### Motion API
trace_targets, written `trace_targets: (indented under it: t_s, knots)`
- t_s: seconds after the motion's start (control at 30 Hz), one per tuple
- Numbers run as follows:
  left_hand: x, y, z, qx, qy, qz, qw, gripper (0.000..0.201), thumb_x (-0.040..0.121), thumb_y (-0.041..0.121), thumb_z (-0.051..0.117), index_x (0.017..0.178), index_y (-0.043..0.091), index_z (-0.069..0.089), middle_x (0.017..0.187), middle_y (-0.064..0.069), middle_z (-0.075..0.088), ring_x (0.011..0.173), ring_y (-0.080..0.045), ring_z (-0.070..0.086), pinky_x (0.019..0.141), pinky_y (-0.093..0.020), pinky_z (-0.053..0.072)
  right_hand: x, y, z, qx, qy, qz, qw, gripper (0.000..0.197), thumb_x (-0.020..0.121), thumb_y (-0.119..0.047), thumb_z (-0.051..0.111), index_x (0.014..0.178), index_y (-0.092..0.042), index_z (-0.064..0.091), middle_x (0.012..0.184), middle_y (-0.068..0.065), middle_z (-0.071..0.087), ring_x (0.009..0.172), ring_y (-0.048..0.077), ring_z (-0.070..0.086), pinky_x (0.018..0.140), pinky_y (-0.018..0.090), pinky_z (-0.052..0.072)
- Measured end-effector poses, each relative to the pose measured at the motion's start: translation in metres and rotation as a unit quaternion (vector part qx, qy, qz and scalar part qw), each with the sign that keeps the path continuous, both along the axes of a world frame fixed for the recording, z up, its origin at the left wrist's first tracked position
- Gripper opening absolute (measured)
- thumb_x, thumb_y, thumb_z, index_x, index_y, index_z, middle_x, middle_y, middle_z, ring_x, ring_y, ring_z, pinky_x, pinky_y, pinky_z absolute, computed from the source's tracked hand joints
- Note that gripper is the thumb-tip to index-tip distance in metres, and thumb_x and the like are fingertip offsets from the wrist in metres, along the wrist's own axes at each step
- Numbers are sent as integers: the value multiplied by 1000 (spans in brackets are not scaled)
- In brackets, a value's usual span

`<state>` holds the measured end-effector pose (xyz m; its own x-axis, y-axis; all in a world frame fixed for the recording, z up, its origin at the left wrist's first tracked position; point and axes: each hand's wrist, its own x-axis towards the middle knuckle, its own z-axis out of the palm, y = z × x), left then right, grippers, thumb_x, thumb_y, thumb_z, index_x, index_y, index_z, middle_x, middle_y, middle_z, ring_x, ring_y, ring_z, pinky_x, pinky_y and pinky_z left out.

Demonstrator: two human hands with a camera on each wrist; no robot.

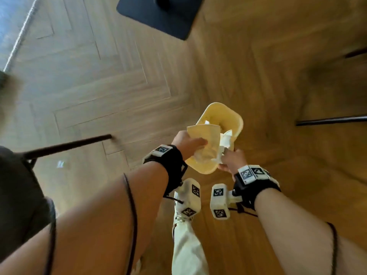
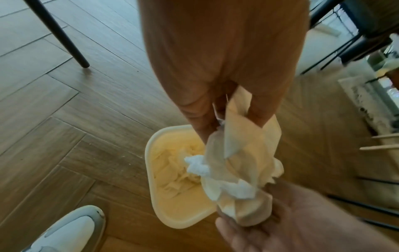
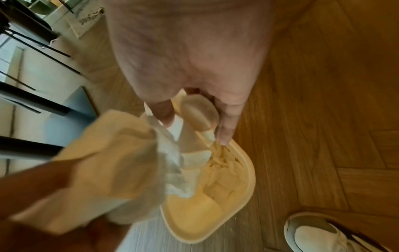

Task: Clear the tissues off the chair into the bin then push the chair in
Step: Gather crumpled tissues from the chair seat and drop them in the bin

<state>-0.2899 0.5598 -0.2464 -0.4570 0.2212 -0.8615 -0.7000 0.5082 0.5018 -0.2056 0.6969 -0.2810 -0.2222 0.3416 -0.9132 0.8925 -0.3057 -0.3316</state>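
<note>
A bundle of crumpled cream and white tissues [image 1: 212, 147] hangs between both hands, just over the open cream bin [image 1: 234, 118] on the floor. My left hand [image 1: 198, 144] pinches the bundle's left side, and the left wrist view shows its fingers curled round the tissues [image 2: 244, 153]. My right hand [image 1: 226, 157] grips the right end, with the tissues [image 3: 183, 150] caught between thumb and fingers. More crumpled tissue lies inside the bin [image 2: 164, 201]. The chair's dark seat [image 1: 17, 195] and a leg [image 1: 67, 145] sit at the left edge.
A black table base [image 1: 158, 14] stands on the herringbone wood floor at the top. Thin dark furniture legs [image 1: 333, 120] cross the right side. My white shoe [image 2: 64, 233] and pale trouser leg [image 1: 188, 245] are close behind the bin.
</note>
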Motion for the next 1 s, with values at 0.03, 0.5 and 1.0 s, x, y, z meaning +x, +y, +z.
trace_targets:
  t_s: [0.03,0.5,1.0]
  knots:
    - [0,8,-18,-19,-5,-12,1000,18,78,16,71,94,8,66,95,-16,69,87,-32,67,86,-47,56,-1,5,-10,-12,-5,-15,1000,47,91,-13,52,137,-9,43,132,17,54,108,30,56,74,39,55]
    - [25,-16,11,-56,-3,-14,998,41,90,15,60,128,15,47,98,-6,61,84,-23,63,84,-42,55,9,-17,46,1,70,110,991,16,95,-23,46,100,-13,58,89,8,62,75,16,58,58,28,45]
    - [138,-438,184,-365,9,124,923,30,83,33,61,103,11,60,98,-12,67,91,-31,66,78,-42,57,9,-295,193,-86,253,506,820,13,94,-21,53,99,-22,64,91,8,70,79,19,68,66,28,53]
